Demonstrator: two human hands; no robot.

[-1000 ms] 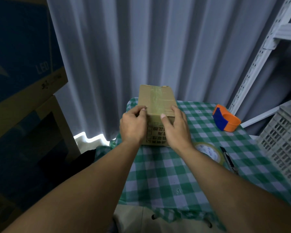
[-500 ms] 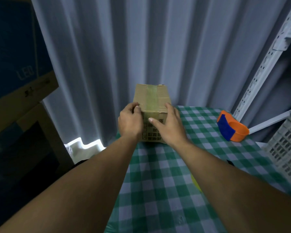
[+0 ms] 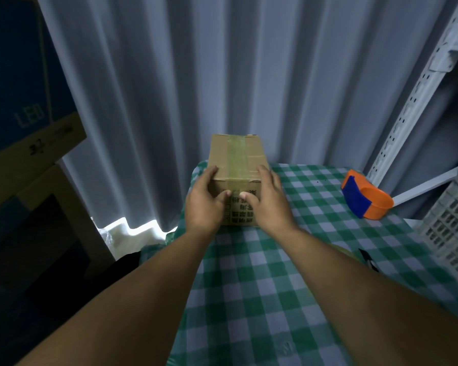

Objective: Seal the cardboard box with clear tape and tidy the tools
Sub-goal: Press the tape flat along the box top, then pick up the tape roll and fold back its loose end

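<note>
A small cardboard box (image 3: 236,157) stands at the far left of the checked table, a strip of clear tape running along its top and down its near face. My left hand (image 3: 202,204) grips the box's near left corner, thumb on the front face. My right hand (image 3: 269,200) holds the near right corner, its thumb pressing the tape end on the front. An orange and blue tape dispenser (image 3: 365,198) lies at the right. The tape roll (image 3: 343,250) peeks out behind my right forearm, and a black cutter (image 3: 368,258) lies beside it.
The green and white checked tablecloth (image 3: 262,299) covers the table. A white plastic crate (image 3: 452,228) sits at the right edge under a white metal shelf post (image 3: 407,107). Grey curtains hang behind. Large cartons (image 3: 24,128) are stacked at the left.
Both hands slid down from the box's top edge onto its near face, the thumbs meeting over the tape end. The view shifted, so the box sits a little further from me.
</note>
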